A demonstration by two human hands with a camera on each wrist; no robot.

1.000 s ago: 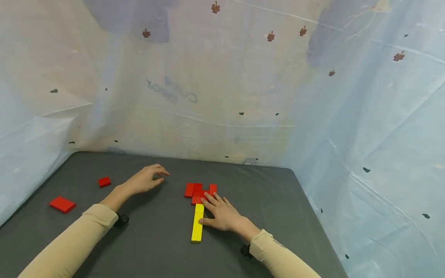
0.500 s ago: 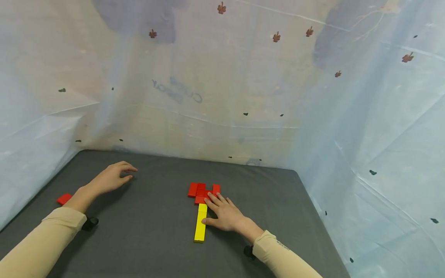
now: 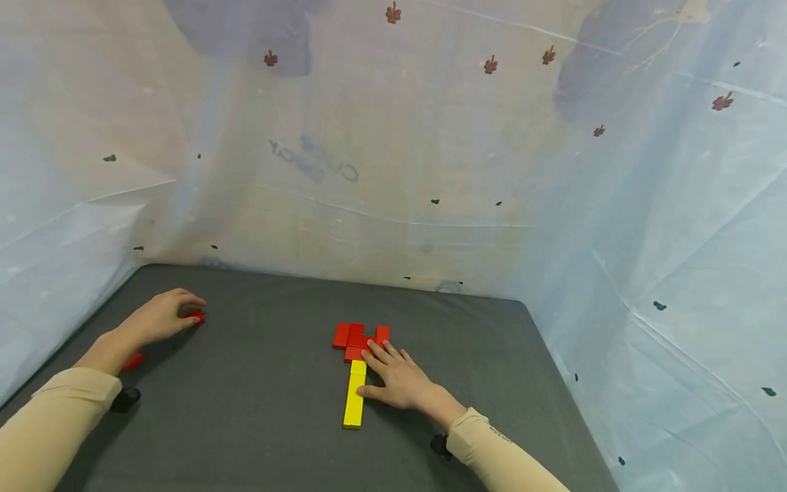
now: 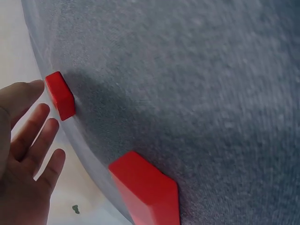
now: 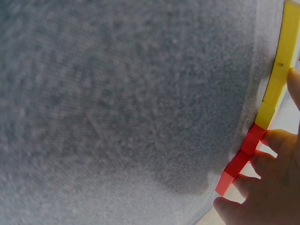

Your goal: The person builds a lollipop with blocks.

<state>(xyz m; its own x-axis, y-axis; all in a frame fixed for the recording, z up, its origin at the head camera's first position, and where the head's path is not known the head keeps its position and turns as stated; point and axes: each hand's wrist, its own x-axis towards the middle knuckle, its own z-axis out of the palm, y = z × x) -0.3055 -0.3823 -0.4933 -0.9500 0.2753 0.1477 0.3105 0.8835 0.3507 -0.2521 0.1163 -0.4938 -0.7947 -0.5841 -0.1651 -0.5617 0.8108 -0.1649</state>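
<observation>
At the far left of the table, my left hand (image 3: 161, 318) reaches around a small red block (image 4: 61, 96). In the left wrist view the thumb lies close beside that block and the fingers are loosely extended; contact is unclear. A larger red block (image 4: 149, 190) lies nearer, partly hidden by the left forearm in the head view. My right hand (image 3: 399, 379) is spread flat, its fingertips on a cluster of red blocks (image 3: 355, 340) laid edge to edge. Its thumb touches a yellow strip of blocks (image 3: 353, 406) that runs from the cluster toward me.
A dark grey cloth-covered table (image 3: 264, 396) carries everything. Translucent plastic sheeting (image 3: 369, 225) hangs behind it and along both sides, with small leaf marks. A black wrist strap (image 3: 126, 398) shows under the left sleeve.
My left hand has moved left, away from the cluster, to the small red block. My right hand stays on the red cluster and yellow strip. The head view has shifted slightly.
</observation>
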